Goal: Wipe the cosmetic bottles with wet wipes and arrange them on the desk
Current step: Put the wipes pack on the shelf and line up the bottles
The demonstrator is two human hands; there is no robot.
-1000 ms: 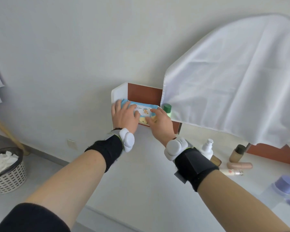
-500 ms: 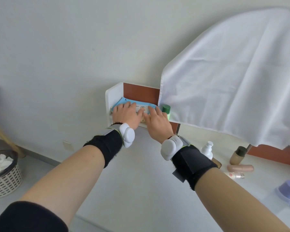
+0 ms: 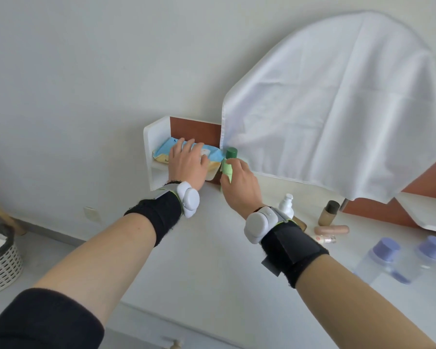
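A blue pack of wet wipes lies on the small white shelf at the desk's back. My left hand rests flat on top of the pack with fingers spread. Just right of the pack stands a green bottle with a dark green cap, and my right hand grips its body. On the white desk to the right are a white pump bottle, a beige foundation bottle, a pink tube lying flat and two clear bottles with purple caps.
A large white cloth drapes over something behind the desk, hanging down beside the green bottle. A white woven basket with crumpled wipes stands on the floor at the left. A drawer knob shows at the desk's front.
My right hand left the wipes pack and moved right onto the green bottle, now gripping it. My left hand stays on the pack.
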